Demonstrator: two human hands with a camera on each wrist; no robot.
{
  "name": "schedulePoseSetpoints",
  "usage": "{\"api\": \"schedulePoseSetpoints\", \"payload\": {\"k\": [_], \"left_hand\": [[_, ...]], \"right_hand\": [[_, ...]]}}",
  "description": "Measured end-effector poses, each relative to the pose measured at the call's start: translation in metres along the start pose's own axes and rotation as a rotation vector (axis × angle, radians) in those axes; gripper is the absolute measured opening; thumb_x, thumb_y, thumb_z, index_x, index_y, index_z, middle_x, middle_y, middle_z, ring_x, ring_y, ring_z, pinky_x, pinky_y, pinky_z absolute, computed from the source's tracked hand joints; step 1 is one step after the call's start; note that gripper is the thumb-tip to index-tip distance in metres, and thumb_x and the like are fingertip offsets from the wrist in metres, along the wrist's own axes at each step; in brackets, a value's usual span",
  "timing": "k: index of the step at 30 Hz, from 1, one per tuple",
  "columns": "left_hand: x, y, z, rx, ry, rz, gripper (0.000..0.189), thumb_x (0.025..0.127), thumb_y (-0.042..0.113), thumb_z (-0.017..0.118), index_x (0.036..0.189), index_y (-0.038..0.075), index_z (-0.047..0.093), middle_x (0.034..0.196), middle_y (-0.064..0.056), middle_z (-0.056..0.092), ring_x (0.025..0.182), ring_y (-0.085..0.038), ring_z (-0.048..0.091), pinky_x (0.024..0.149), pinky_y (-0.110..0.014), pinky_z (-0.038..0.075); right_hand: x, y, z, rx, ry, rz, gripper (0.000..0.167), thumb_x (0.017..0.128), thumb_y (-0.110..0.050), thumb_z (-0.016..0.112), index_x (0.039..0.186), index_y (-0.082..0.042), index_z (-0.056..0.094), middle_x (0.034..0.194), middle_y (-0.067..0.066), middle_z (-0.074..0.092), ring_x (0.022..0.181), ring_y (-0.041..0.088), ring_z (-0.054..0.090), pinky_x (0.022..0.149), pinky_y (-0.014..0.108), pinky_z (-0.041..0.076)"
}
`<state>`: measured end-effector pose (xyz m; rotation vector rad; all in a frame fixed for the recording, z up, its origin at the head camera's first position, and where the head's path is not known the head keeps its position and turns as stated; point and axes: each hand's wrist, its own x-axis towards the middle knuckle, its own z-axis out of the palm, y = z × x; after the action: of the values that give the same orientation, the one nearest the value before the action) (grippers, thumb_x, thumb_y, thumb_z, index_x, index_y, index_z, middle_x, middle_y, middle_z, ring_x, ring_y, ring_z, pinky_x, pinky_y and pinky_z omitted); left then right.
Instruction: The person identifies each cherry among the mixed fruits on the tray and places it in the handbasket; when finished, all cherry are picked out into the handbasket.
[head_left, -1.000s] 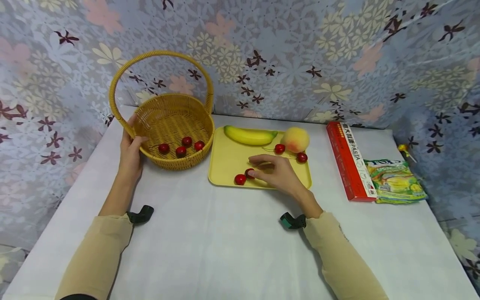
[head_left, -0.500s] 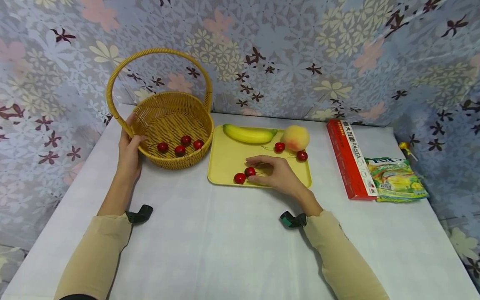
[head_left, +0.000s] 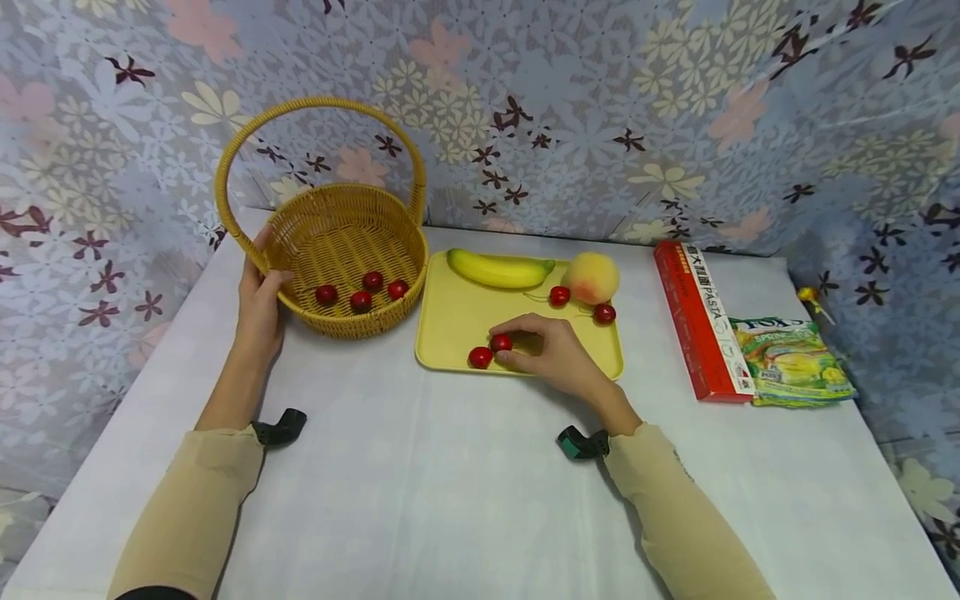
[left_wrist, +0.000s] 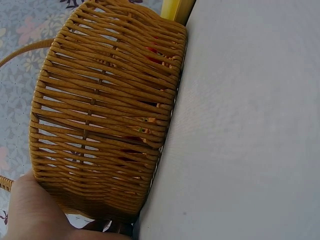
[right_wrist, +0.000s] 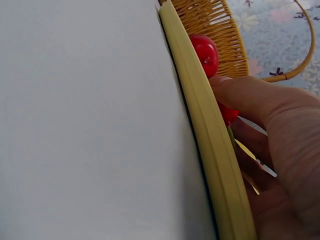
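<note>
At the left, a wicker basket (head_left: pixel 337 325) with a tall arched handle holds several red cherries. My left hand (head_left: pixel 259 304) grips its left side, thumb over the rim; the left wrist view shows the woven wall (left_wrist: pixel 100 110) up close. My right hand (head_left: pixel 558 354) is over the front of a yellow tray (head_left: pixel 453 321), thumb and forefinger pinching a cherry (head_left: pixel 501 342). Just left of it lies another cherry (head_left: pixel 480 357) on the tray. In the right wrist view the thumb partly hides the pinched cherry (right_wrist: pixel 229 115), and a green stem trails beneath.
Along the tray's back lies a banana (head_left: pixel 501 271), with a peach (head_left: pixel 592 278) at its right corner. Two stemmed cherries, one nearer (head_left: pixel 559 297) and one farther right (head_left: pixel 603 314), sit by the peach. Beyond the tray are a red pasta box (head_left: pixel 701 325) and a green-yellow packet (head_left: pixel 795 362).
My right hand's fingers have drawn in around the cherry, after moving off it slightly and showing its stem. The left hand stays on the basket.
</note>
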<state>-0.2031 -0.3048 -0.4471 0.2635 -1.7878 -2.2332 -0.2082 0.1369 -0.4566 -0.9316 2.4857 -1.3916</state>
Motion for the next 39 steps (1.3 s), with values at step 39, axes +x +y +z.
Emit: {"api": "schedulePoseSetpoints", "payload": {"k": [39], "left_hand": [[0.001, -0.001, 0.002, -0.014, -0.004, 0.018, 0.072, 0.098, 0.006, 0.048, 0.163, 0.035, 0.037, 0.173, 0.003, 0.024, 0.159, -0.019, 0.023, 0.13, -0.034, 0.021]], "right_hand": [[0.126, -0.088, 0.015, -0.099, 0.232, -0.163, 0.031, 0.094, -0.012, 0.079, 0.124, -0.005, 0.075, 0.116, 0.009, 0.078, 0.107, 0.022, 0.072, 0.1, 0.032, 0.057]]}}
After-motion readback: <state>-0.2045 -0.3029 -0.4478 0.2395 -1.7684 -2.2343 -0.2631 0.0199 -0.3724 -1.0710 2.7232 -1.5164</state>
